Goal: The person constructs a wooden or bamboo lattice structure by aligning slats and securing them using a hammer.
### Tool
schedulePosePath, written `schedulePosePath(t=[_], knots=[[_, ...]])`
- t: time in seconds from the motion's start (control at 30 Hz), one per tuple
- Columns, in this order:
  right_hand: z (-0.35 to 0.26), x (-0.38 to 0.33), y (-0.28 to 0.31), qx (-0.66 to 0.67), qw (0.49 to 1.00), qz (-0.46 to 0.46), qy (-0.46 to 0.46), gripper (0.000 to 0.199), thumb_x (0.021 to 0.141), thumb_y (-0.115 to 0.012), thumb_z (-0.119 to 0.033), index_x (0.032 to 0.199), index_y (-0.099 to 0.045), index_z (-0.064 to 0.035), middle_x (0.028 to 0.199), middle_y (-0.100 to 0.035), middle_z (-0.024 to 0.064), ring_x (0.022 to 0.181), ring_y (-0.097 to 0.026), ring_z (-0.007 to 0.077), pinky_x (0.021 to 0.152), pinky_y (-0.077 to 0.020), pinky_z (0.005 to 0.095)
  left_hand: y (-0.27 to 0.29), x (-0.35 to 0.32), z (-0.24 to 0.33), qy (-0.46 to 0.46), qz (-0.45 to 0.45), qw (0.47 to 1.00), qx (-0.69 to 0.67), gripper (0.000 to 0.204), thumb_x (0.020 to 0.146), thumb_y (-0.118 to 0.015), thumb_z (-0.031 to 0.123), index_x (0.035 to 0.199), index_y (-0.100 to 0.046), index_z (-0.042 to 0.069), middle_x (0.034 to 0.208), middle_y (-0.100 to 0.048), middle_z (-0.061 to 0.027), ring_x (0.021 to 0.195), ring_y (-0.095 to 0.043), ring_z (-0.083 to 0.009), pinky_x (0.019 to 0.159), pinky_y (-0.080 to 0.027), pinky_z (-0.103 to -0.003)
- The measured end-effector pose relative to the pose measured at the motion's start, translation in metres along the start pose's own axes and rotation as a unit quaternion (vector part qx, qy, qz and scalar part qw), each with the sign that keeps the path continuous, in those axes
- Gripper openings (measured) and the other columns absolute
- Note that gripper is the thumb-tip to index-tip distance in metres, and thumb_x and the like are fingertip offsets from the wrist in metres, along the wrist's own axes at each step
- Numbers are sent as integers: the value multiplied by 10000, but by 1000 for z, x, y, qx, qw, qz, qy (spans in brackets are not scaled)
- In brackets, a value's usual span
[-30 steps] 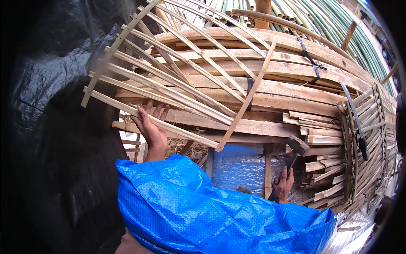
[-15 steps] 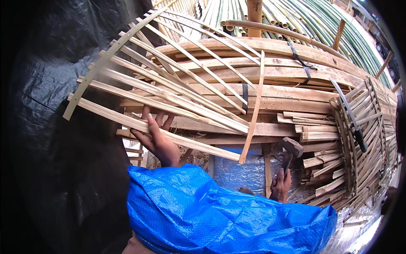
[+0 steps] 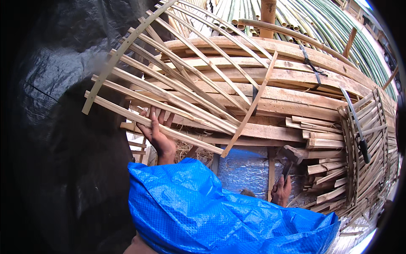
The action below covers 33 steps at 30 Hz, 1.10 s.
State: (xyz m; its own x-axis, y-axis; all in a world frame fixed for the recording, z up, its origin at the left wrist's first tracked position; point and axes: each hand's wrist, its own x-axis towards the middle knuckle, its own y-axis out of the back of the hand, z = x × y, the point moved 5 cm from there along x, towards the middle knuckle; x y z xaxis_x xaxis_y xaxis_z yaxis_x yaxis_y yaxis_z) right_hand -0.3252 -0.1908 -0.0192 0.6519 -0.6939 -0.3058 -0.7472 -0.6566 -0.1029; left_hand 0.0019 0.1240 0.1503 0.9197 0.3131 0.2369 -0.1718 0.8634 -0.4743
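My left hand (image 3: 160,137) holds a fan-shaped frame of pale bamboo slats (image 3: 156,95) by its lowest slat, with the fingers partly behind that slat. A thin curved strip (image 3: 111,63) crosses the slats at their left ends. Another narrow strip (image 3: 250,109) runs slantwise over the right ends. Lower right, my right hand (image 3: 281,191) is closed round the handle of a hammer (image 3: 292,155), its blocky head pointing up and apart from the frame.
A blue plastic sheet (image 3: 190,203) covers my lap. Stacked timber planks (image 3: 279,103) lie behind the frame. At right are split bamboo pieces (image 3: 325,139) and a long blade with a black handle (image 3: 363,150). Black sheeting (image 3: 55,139) hangs at left; green bamboo poles (image 3: 321,25) lie far back.
The frame's left end has shifted right, while the right strip's lower end has swung left, so that strip slants more. My right hand still grips the hammer in nearly the same place.
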Motion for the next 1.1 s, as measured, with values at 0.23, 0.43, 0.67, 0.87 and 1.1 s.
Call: schedulePosePath(t=[0.23, 0.43, 0.67, 0.87, 1.1], knots=[[15, 1, 3, -20, 1000, -15, -3, 314, 1044, -552, -432, 1008, -437, -142, 573, -404, -34, 416, -388, 63, 348, -298, 242, -20, -22, 26, -84, 10, 996, 4, 445, 1053, -497, 238, 1425, -272, 140, 1397, -519, -267, 1138, -660, -400, 784, -657, -479], [24, -1, 3, -46, 999, -12, 4, 319, 1043, -561, -415, 958, -453, -128, 579, -408, -38, 442, -391, 55, 380, -301, 234, -43, 9, 80, -195, -86, 975, 71, 434, 1064, -460, 265, 1421, -283, 93, 1457, -472, -283, 1185, -626, -436, 823, -646, -485], [0, -8, -8, -40, 999, -17, 0, 324, 1039, -587, -374, 908, -476, -99, 617, -431, -51, 501, -406, 40, 431, -317, 228, -94, 80, 168, -222, -275, 935, 30, 361, 1058, -447, 183, 1368, -362, 18, 1506, -441, -257, 1186, -619, -467, 870, -636, -512], [3, -6, -8, 10, 1000, -24, 9, 303, 1039, -591, -360, 952, -487, -90, 634, -438, -48, 504, -409, 40, 436, -323, 230, -120, 180, 157, -68, -341, 934, 78, 312, 1066, -473, 204, 1323, -488, 27, 1485, -508, -157, 1231, -620, -363, 929, -612, -422], [8, -3, 9, -21, 999, -18, 36, 328, 1028, -608, -370, 990, -534, -53, 629, -496, -27, 517, -445, 43, 448, -344, 237, -94, 266, -17, 146, -349, 910, 172, 318, 1074, -470, 217, 1347, -486, 56, 1436, -556, -94, 1130, -674, -295, 910, -617, -372]])
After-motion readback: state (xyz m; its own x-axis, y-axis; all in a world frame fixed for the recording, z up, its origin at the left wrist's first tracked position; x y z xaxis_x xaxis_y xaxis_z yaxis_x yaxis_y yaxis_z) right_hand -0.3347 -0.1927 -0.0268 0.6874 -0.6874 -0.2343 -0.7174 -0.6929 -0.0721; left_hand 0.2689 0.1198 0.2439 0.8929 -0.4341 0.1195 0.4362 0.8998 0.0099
